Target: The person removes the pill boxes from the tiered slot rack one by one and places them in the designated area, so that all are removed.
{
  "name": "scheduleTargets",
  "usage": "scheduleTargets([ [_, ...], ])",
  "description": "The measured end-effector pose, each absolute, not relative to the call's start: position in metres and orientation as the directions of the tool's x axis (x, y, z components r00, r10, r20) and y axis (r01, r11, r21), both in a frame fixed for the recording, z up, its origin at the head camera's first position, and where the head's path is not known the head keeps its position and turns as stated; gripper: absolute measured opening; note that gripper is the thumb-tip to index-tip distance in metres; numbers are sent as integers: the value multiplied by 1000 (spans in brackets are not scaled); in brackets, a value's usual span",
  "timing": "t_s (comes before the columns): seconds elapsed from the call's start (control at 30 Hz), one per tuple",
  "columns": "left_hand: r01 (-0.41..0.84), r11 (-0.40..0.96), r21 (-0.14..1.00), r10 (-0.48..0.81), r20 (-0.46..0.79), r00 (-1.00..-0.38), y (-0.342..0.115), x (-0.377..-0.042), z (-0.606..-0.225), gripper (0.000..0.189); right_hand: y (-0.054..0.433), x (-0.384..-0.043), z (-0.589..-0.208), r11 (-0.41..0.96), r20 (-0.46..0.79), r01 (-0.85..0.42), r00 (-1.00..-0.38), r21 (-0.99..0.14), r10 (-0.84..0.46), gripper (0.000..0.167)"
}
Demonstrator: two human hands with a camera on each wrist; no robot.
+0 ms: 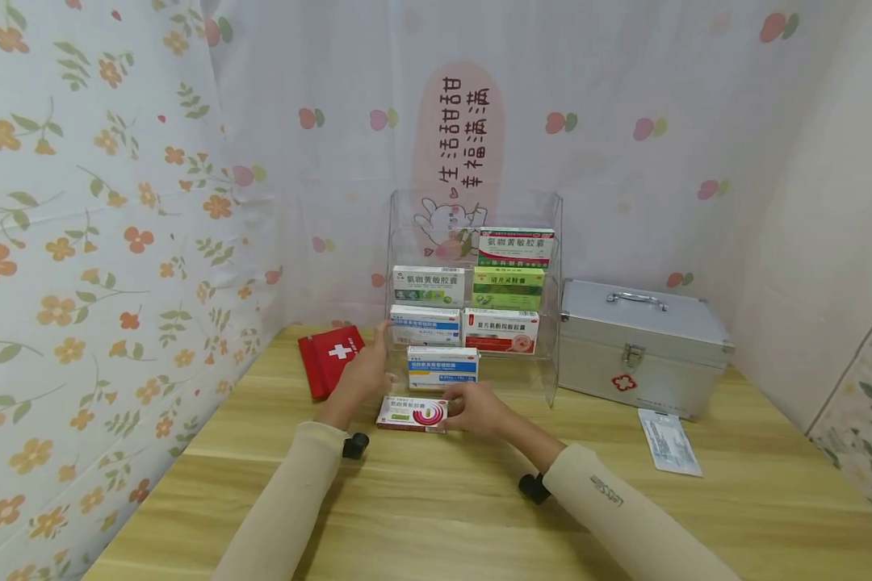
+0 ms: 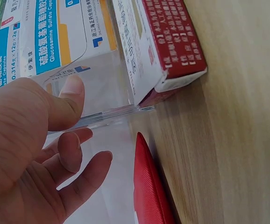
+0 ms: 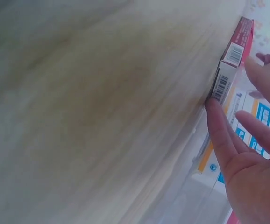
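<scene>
A clear acrylic display rack [image 1: 507, 378] holds several medicine boxes on its tiers. My left hand [image 1: 366, 367] grips its left side panel, thumb pressed on the clear plastic and fingers behind it in the left wrist view. At the rack's lower front lies a red-and-white medicine box [image 1: 410, 413], tilted back. My right hand [image 1: 475, 407] pinches this box at its right end; the right wrist view shows fingertips against the end with the barcode [image 3: 222, 87]. Directly behind stands a blue-and-white medicine box [image 1: 443, 369].
A red first-aid pouch [image 1: 327, 359] lies left of the rack. To the right stands a silver metal case [image 1: 643, 347] with a handle and latch. A white sachet [image 1: 670, 442] lies in front of it on the wooden table [image 1: 436, 500]. Patterned curtains hang behind and at the left.
</scene>
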State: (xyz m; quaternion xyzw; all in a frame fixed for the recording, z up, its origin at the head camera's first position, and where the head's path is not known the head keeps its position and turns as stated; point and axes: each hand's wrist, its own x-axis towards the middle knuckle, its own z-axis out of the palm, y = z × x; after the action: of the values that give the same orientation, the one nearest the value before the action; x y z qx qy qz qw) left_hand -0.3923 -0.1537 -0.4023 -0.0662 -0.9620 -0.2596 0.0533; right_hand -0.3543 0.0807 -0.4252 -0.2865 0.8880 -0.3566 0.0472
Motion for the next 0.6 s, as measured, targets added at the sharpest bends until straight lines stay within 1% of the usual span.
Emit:
scheduleTargets([
  [0.1, 164, 855, 491, 108, 140, -984, -155, -392, -403, 108, 83, -354, -424, 574, 140, -464, -844, -675, -518, 45],
  [0.23, 169, 856, 489, 106, 154, -982, -156, -392, -402, 108, 85, -353, -421, 547, 198, -482, -845, -684, -497, 47],
  [0.4, 171, 852, 495, 107, 155, -982, -157, -393, -403, 108, 90, -351, -415, 533, 252, -484, -857, -694, -449, 40],
  [0.6, 179, 852, 491, 122, 147, -982, -157, -393, -404, 109, 96, -344, -405, 553, 245, -390, -916, -737, -319, 27],
])
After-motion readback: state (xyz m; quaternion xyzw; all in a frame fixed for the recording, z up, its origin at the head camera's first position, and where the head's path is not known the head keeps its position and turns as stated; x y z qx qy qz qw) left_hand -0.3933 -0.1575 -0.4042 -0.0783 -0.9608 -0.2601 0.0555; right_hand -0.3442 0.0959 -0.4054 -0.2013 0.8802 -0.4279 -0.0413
